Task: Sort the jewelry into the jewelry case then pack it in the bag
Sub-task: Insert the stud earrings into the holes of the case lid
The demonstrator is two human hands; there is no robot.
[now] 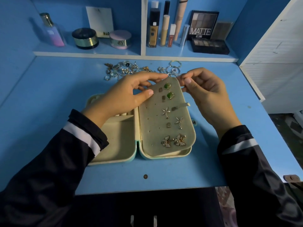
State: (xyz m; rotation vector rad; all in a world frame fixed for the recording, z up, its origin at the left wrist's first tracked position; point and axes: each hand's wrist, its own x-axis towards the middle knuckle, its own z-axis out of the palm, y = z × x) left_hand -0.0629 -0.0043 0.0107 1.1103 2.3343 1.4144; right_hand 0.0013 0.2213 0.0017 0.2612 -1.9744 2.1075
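Note:
The open jewelry case [114, 154] lies on the blue desk, cream inside. Its earring panel [152, 125] is lifted at the far end and carries green stud earrings [168, 90], star earrings [166, 112] and butterfly earrings [173, 140]. My left hand [121, 95] pinches the panel's top left edge, thumb on the front, fingers behind. My right hand [208, 95] has thumb and fingers pinched together at the panel's top right corner; what they pinch is too small to make out. Loose jewelry [124, 69] lies in a pile behind the case. No bag is in view.
A shelf behind the desk holds a perfume bottle [52, 30], jars [85, 38], makeup tubes [164, 30] and eyeshadow palettes [208, 45]. A white cabinet [278, 63] stands at the right. The desk's front edge [147, 189] is close to me.

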